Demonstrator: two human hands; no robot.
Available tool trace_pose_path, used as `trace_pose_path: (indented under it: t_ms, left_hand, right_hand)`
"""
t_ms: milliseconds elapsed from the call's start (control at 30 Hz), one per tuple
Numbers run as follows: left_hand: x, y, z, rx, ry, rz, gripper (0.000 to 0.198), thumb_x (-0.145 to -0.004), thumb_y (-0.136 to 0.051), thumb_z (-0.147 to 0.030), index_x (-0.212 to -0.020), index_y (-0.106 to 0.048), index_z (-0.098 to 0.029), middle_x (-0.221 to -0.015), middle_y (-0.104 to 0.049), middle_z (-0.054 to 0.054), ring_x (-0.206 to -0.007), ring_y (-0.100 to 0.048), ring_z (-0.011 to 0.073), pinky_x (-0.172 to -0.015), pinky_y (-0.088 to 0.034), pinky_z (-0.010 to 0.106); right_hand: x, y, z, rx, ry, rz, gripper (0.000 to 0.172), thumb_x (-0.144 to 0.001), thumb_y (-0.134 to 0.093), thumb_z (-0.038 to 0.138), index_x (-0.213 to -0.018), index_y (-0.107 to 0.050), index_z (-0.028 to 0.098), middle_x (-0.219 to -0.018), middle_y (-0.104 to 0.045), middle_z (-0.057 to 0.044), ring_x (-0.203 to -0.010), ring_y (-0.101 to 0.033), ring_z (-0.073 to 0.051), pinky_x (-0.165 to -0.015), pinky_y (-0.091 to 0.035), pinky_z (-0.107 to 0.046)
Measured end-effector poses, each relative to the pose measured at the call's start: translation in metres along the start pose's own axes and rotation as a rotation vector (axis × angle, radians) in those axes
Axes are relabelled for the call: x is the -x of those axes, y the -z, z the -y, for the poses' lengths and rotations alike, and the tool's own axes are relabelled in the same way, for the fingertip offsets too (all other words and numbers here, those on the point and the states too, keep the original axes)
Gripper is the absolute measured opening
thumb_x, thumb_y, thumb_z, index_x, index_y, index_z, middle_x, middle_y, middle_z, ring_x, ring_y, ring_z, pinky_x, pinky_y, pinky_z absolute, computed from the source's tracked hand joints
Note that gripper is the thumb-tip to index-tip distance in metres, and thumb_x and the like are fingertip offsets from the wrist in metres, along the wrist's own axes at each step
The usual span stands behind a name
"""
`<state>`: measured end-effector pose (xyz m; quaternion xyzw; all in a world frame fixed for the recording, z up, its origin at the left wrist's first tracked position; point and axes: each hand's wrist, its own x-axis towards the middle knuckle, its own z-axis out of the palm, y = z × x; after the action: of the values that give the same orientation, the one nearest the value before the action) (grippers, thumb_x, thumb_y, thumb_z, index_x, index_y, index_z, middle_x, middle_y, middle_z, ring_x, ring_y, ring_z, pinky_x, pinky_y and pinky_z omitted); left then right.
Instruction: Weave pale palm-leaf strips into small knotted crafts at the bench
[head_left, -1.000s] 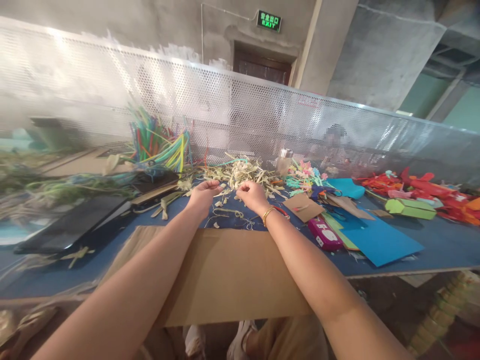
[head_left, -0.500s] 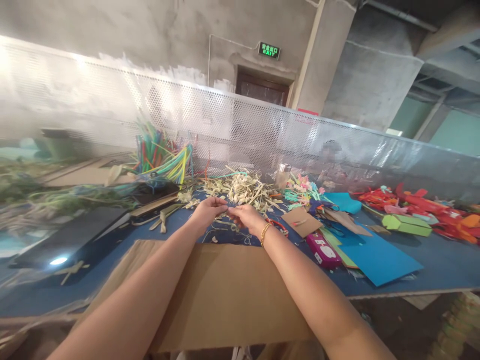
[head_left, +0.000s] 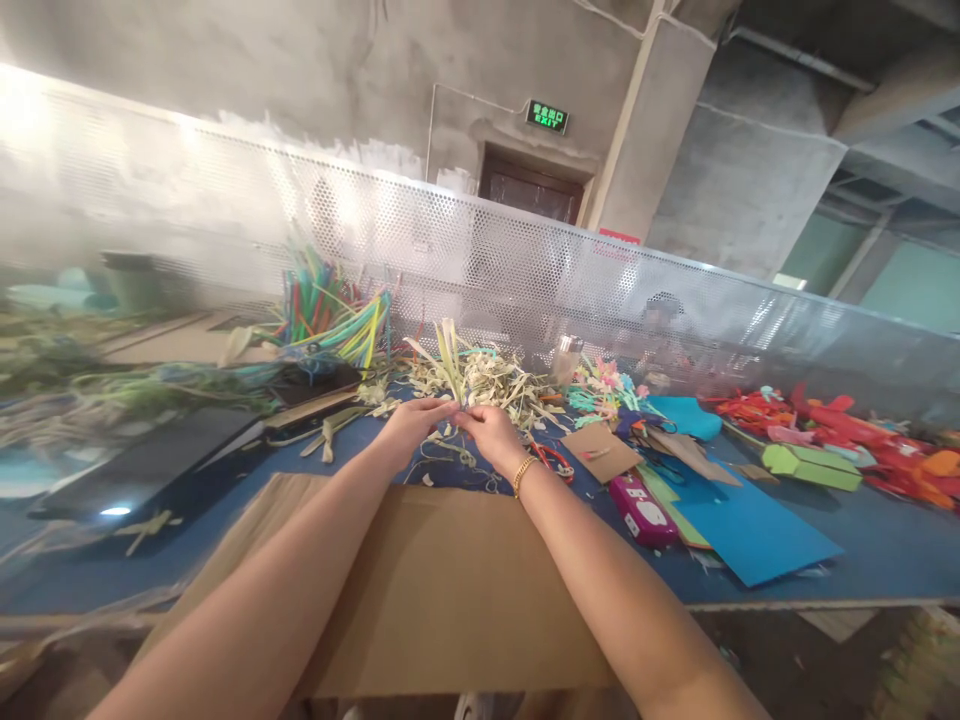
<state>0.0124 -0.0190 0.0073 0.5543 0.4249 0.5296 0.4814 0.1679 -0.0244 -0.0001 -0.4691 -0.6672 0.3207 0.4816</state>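
My left hand (head_left: 411, 432) and my right hand (head_left: 491, 432) meet at the fingertips over the middle of the table, both closed in a pinch. Between them they hold a fan of pale dry leaf strips (head_left: 448, 362), which look like corn husk and point upward. Just behind lies a heap of similar pale strips and scraps (head_left: 506, 388). Thin greenish cords (head_left: 466, 458) lie on the table under my hands. A brown cardboard sheet (head_left: 457, 590) is below my forearms at the near edge.
Left are a black laptop-like slab (head_left: 161, 460), blurred fibre bundles (head_left: 127, 395) and coloured stems (head_left: 319, 305). Right are red-handled scissors (head_left: 553, 462), a purple pack (head_left: 637, 510), blue sheets (head_left: 757, 530), a green paper box (head_left: 810, 465) and red pieces (head_left: 855, 425). A perforated metal screen (head_left: 517, 270) stands behind.
A fan of pale strips now stands up from my fingertips, where it did not show before. My hands stay close together in nearly the same place. The view has tilted slightly.
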Motion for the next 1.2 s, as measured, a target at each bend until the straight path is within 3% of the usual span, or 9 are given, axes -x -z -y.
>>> trace_pose_path:
  t_ms: [100,200,433,633,833,933,1033,1200]
  left_hand:
    - [0.0,-0.002,0.002,0.015,-0.019,-0.019,0.034,-0.051,-0.08,-0.046,-0.067,-0.071,-0.017,-0.064,-0.064,0.003,-0.059,-0.05,0.0125,-0.057,-0.037,0.026]
    - [-0.001,-0.003,0.002,0.076,0.029,-0.053,0.031,-0.048,-0.081,-0.041,-0.064,-0.069,-0.017,-0.065,-0.064,0.003,-0.06,-0.051,0.0121,-0.058,-0.038,0.025]
    - [0.003,-0.005,-0.004,0.244,0.118,-0.063,0.037,-0.039,-0.084,-0.037,-0.065,-0.069,-0.015,-0.079,-0.067,0.007,-0.07,-0.057,0.0149,-0.057,-0.041,0.024]
    - [0.009,-0.008,-0.008,0.161,0.043,-0.033,0.043,-0.044,-0.084,-0.045,-0.073,-0.073,-0.017,-0.081,-0.069,0.007,-0.075,-0.058,0.016,-0.063,-0.041,0.025]
    - [0.003,-0.006,-0.001,0.122,-0.006,0.036,0.038,-0.045,-0.084,-0.043,-0.069,-0.071,-0.017,-0.069,-0.066,0.004,-0.062,-0.053,0.0119,-0.059,-0.037,0.024]
    - [0.0,-0.004,0.0,0.084,-0.058,0.027,0.036,-0.046,-0.082,-0.045,-0.064,-0.068,-0.017,-0.06,-0.06,0.0,-0.054,-0.046,0.0097,-0.054,-0.033,0.024]
    - [0.0,-0.003,0.0,-0.028,-0.066,-0.013,0.035,-0.046,-0.081,-0.046,-0.061,-0.066,-0.017,-0.054,-0.056,-0.002,-0.051,-0.041,0.0094,-0.053,-0.03,0.025]
    - [-0.001,-0.009,0.001,-0.255,-0.091,0.06,0.035,-0.045,-0.078,-0.048,-0.062,-0.068,-0.018,-0.054,-0.057,-0.002,-0.057,-0.047,0.0139,-0.057,-0.033,0.026]
  right_hand:
    - [0.001,-0.002,-0.001,0.031,0.026,0.054,0.033,-0.072,-0.064,0.047,-0.066,-0.065,0.015,-0.053,-0.051,0.005,-0.052,-0.041,-0.008,-0.054,-0.032,-0.021]
    - [0.002,-0.002,0.002,0.069,0.08,0.094,0.033,-0.074,-0.063,0.048,-0.065,-0.063,0.016,-0.056,-0.051,0.004,-0.055,-0.042,-0.009,-0.056,-0.033,-0.021]
    - [0.006,0.002,0.013,0.496,0.452,-0.032,0.029,-0.085,-0.057,0.037,-0.062,-0.062,0.02,-0.069,-0.054,-0.001,-0.074,-0.048,-0.014,-0.071,-0.034,-0.024]
    - [0.003,0.003,0.009,0.441,0.363,-0.113,0.03,-0.085,-0.057,0.041,-0.065,-0.064,0.02,-0.068,-0.055,-0.001,-0.069,-0.048,-0.013,-0.066,-0.033,-0.023]
    - [0.003,0.001,0.006,0.411,0.302,-0.097,0.029,-0.081,-0.061,0.041,-0.062,-0.065,0.019,-0.063,-0.058,0.0,-0.065,-0.05,-0.013,-0.064,-0.035,-0.023]
    - [0.002,0.003,0.005,0.279,0.226,-0.081,0.021,-0.077,-0.064,0.04,-0.073,-0.069,0.02,-0.071,-0.065,0.0,-0.067,-0.055,-0.013,-0.066,-0.04,-0.023]
    - [0.0,0.007,0.005,0.079,0.16,-0.098,0.025,-0.076,-0.063,0.041,-0.089,-0.071,0.021,-0.087,-0.069,-0.002,-0.075,-0.059,-0.014,-0.07,-0.044,-0.025]
    - [-0.002,0.009,0.005,-0.091,0.117,-0.077,0.027,-0.071,-0.065,0.044,-0.078,-0.071,0.019,-0.077,-0.067,-0.002,-0.072,-0.058,-0.014,-0.069,-0.045,-0.024]
